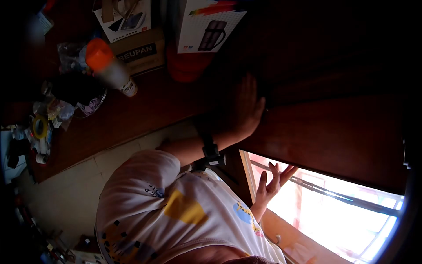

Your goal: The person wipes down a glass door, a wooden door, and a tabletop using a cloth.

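My left hand (248, 108), with a black band (212, 152) on its wrist, lies with fingers stretched out against dark reddish-brown wood. It appears to rest flat on the surface, though shadow hides the exact contact. Lower right, my right hand (271, 185) is raised in front of the bright window (334, 211), its fingers spread. Its fingertips reach the lower edge of a broad dark wooden panel (334, 136); whether they touch it I cannot tell. Neither hand shows anything held.
On the dark wooden surface (145, 110) stand a spray can with an orange cap (99, 55), a BEUPAN box (138, 55), a box picturing a flask (211, 31), and a red container (187, 66). Yellow tape (40, 126) lies among clutter. Pale floor tiles (74, 185) show below.
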`<state>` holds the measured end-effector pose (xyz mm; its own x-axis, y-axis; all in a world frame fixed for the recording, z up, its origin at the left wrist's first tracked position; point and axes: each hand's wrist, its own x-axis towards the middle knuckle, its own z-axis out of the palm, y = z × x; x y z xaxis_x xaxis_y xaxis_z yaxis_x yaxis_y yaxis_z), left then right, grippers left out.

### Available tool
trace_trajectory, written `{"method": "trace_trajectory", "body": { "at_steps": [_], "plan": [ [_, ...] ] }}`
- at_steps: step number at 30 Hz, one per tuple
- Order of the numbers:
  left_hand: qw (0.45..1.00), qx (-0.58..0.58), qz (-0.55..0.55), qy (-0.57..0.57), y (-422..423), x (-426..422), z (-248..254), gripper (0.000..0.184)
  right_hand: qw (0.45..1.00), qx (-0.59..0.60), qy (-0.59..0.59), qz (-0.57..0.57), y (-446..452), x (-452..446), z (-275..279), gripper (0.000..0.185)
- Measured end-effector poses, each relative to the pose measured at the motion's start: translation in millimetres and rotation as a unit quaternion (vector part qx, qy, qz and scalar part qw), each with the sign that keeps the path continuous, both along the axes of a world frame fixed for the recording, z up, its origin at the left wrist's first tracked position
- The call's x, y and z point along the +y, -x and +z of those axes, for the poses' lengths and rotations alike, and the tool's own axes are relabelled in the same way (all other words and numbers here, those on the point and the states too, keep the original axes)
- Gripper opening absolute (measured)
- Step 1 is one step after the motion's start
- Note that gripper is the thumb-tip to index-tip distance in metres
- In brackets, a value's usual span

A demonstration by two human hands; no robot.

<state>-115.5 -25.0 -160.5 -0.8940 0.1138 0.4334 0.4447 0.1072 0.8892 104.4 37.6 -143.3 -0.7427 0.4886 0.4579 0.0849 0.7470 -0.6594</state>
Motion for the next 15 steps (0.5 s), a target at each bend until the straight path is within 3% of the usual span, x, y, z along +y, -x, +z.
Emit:
{"method": "trace_trajectory", "body": {
  "at_steps": [2, 4, 9, 13, 15],
  "plan": [
    [0.999, 0.041, -0.03, -0.02, 4.0, 1.1, 9.6, 0.063, 1.0, -0.006, -0.004, -0.001, -0.8, 0.4, 0.0, 0.024],
    [0.986, 0.155, -0.048, -0.044, 21.7, 4.0, 9.1, 0.067, 1.0, -0.012, -0.01, -0.001, 0.6, 1.0, 1.1, 0.024],
    [0.968, 0.215, -0.124, 0.034, 44.0, -15.1, -42.1, 0.067, 1.0, -0.008, -0.01, -0.008, 3.2, -4.8, 3.2, 0.023],
    [0.988, 0.117, -0.093, 0.024, 28.8, -13.6, -107.3, 0.068, 1.0, -0.008, -0.019, -0.003, -1.4, -0.8, -3.0, 0.028],
    [0.995, -0.01, -0.098, -0.019, 25.7, -14.0, -126.1, 0.07, 0.999, -0.013, -0.038, 0.001, 2.5, -3.3, 1.2, 0.029]
  ]
}}
